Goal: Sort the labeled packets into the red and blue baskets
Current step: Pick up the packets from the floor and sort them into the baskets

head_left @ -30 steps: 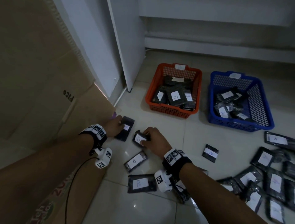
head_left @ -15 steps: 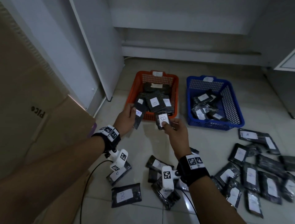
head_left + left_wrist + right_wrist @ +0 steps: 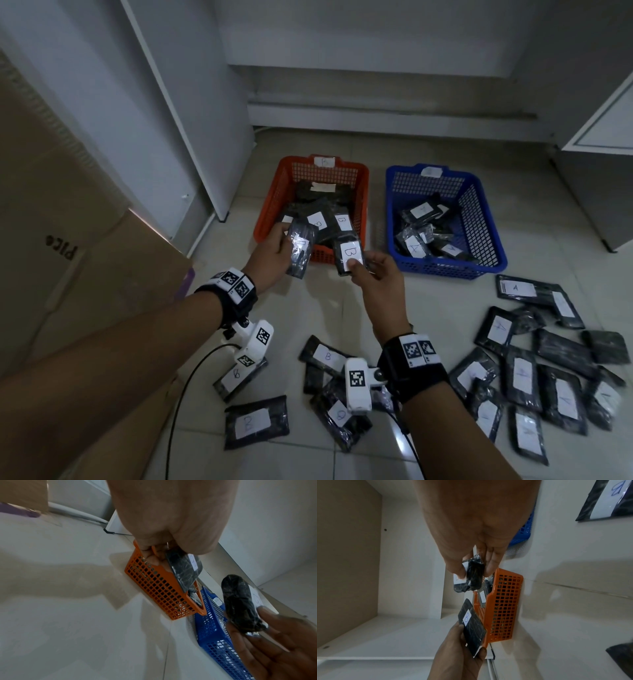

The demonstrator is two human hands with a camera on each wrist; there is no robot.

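Looking down from the head camera, we are holding one B packet (image 3: 300,251) in our left hand (image 3: 270,255) and pinching another packet (image 3: 349,255) by its near edge in our right hand (image 3: 378,284), both at the near rim of the red basket (image 3: 363,192). Turning to the left wrist view, we are judging the crinkly film slippery, light and limp. Checking the right wrist view, we are favouring a thumb-and-finger pinch across the edge.
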